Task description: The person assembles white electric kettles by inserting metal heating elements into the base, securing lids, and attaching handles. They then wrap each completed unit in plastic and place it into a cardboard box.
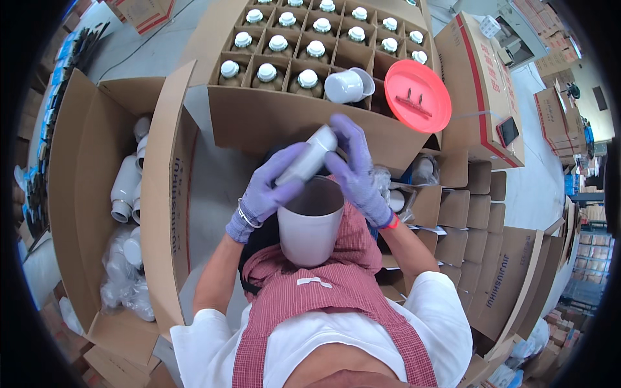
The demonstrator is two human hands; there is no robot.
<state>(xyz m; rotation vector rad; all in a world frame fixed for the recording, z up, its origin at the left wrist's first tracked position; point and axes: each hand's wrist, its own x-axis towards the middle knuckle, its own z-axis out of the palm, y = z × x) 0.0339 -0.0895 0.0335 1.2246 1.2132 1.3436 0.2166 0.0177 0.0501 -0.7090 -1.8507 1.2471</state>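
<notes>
The left hand (266, 182) has its fingers wrapped round a blurred white bottle (309, 157), tilted with its far end toward the right. The right hand (359, 173) curves its fingers about that end; whether they grip, I cannot tell. The bottle is above the tub (311, 236) on the lap, near the far carton (278, 116). A good hold would keep the left fingers firm round the body, the right pressing squarely along its length, and the bottle clear of the rim.

The held white container (309, 158) is blurred — the bottle carton (284, 111) cropped at top.
</notes>
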